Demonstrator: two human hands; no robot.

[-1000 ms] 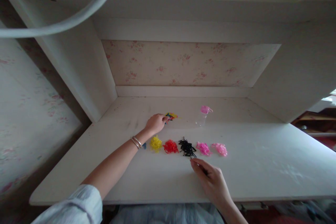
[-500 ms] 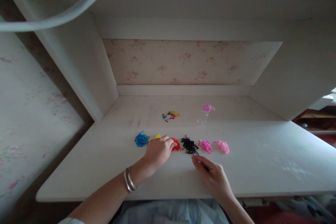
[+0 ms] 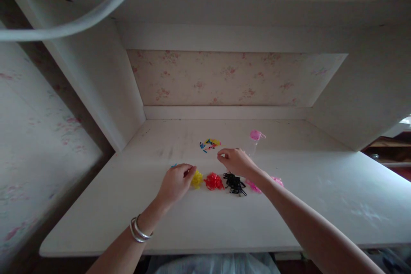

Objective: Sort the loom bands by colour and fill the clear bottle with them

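1. Thin, short strands lay sorted by colour on the white tabletop point(image 3: 180, 227): blue pile point(image 3: 174, 165), yellow pile point(image 3: 197, 179), red pile point(image 3: 213, 181), black pile point(image 3: 234, 184), bright pink pile point(image 3: 253, 186), pale pink pile point(image 3: 278, 180). Mixed cluster point(image 3: 212, 142) sat farther back, left of the pink-lidded container point(image 3: 255, 135).
2. Left hand point(image 3: 176, 181) was beside the yellow pile, partly covering the blue; fingers curled toward thumb. Could not make out whether they gripped a strand.
3. Right hand point(image 3: 236, 162) hung near the mixed cluster, thumb and forefinger close together; contents, if any, too small to see.
4. Handling, my judgement: very light, soft, bendy, probably a bit stretchy; hard to break, easy to tangle or drop. Best taken singly, fingertip pinch on a loose end at a pile's fringe.
5. Strands pointed every way within piles; a few black ends stuck out toward the near edge. The sorted row's long axis ran left to right; the cluster was likewise wider than deep.
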